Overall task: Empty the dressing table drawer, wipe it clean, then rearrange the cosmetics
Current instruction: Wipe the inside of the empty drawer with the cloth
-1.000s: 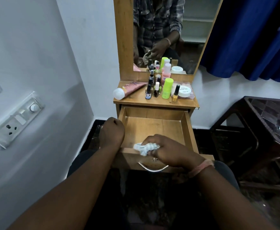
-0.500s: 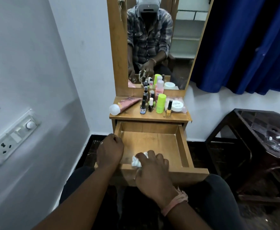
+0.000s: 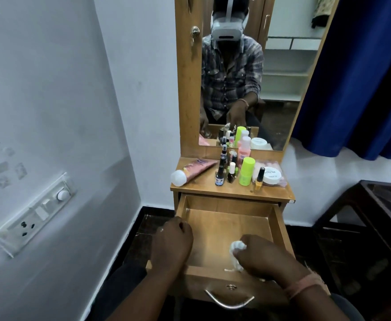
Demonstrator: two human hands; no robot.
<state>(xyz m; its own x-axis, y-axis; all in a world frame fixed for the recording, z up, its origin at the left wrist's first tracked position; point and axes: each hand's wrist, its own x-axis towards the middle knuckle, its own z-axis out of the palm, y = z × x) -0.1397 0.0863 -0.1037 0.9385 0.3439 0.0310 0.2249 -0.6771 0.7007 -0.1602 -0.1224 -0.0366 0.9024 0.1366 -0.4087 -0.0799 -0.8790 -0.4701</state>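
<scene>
The wooden drawer (image 3: 227,225) of the dressing table is pulled out, with nothing lying in it. My right hand (image 3: 262,256) is shut on a crumpled white cloth (image 3: 236,249) and presses it on the drawer floor near the front right corner. My left hand (image 3: 173,237) is closed into a fist on the drawer's left wall. On the table top (image 3: 233,193) stand the cosmetics: a pink tube (image 3: 193,171) lying down, dark small bottles (image 3: 221,172), a lime green bottle (image 3: 246,171), a yellow nail polish (image 3: 259,180) and a white jar (image 3: 271,176).
A mirror (image 3: 240,72) rises behind the table top. A white wall with a switchboard (image 3: 33,214) is close on the left. A dark wooden table (image 3: 379,218) stands at the right, below a blue curtain (image 3: 363,72). A metal handle (image 3: 229,300) hangs on the drawer front.
My right hand has carried the cloth from the drawer's front edge to the floor inside, toward the right. The camera has tilted up, showing more of the mirror. My left hand stays on the left wall.
</scene>
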